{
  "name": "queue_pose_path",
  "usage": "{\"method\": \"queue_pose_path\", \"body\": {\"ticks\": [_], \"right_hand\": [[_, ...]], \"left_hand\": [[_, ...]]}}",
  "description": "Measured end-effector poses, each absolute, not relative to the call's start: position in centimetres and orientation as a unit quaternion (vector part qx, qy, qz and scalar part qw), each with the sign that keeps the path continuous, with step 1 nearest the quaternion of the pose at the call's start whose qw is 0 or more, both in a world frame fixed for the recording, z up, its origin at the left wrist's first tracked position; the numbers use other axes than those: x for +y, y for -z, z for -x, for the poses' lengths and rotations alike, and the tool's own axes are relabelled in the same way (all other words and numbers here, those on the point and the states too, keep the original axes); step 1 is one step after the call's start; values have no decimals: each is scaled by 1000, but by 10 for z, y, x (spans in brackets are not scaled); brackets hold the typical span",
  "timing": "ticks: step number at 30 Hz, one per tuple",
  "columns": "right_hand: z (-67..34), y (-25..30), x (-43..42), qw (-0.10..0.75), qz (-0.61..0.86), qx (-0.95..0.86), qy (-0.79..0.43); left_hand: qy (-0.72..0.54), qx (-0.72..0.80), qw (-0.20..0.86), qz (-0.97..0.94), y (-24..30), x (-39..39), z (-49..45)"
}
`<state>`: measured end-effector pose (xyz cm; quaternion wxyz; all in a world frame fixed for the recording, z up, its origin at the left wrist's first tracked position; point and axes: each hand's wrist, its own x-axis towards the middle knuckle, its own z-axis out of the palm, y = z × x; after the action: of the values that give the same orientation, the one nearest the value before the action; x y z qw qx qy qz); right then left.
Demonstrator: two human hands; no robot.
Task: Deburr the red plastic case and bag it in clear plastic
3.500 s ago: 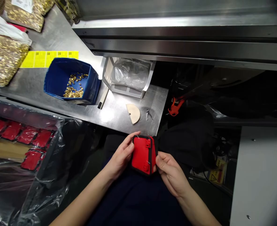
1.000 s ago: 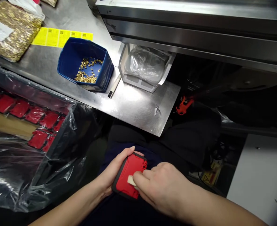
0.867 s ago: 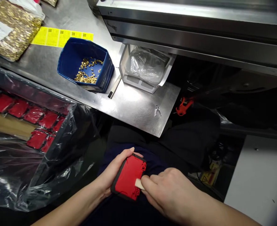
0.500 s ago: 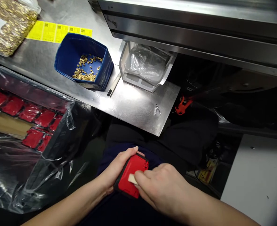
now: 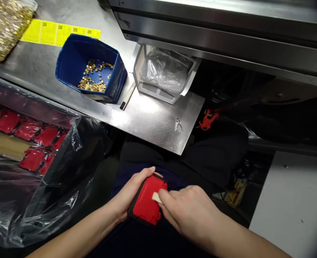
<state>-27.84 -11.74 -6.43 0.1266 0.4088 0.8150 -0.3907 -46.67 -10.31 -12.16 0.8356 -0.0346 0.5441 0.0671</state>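
My left hand (image 5: 127, 195) is wrapped round a red plastic part with a black rim (image 5: 145, 205), held over my lap just below the steel table's edge. My right hand (image 5: 189, 213) is closed in a pinch on a small pale wooden piece (image 5: 156, 196) and presses its edge against the red face of the part. Most of the wooden piece is hidden under my fingers.
On the steel table (image 5: 153, 125) stand a blue bin (image 5: 67, 68) of small brass pieces, a white holder with a clear bag (image 5: 164, 71), yellow labels (image 5: 58, 32) and a small metal clip (image 5: 178, 124). A plastic-lined crate with several red parts (image 5: 26, 136) sits at left.
My right hand picked up the pale wooden piece from the table and now rubs it back and forth across the red part. My left hand keeps its grip. The view drifted slightly.
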Motion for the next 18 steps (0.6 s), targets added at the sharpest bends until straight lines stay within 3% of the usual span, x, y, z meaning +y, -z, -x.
{"method": "queue_pose_path", "body": {"ticks": [9,18], "right_hand": [[276,57,-124,135,-391,807,422],[281,61,-116,145,-424,799,400]], "left_hand": [[-89,540,826,-133,115,-92,460],[-49,550,833,-1,120,-96,464]]}}
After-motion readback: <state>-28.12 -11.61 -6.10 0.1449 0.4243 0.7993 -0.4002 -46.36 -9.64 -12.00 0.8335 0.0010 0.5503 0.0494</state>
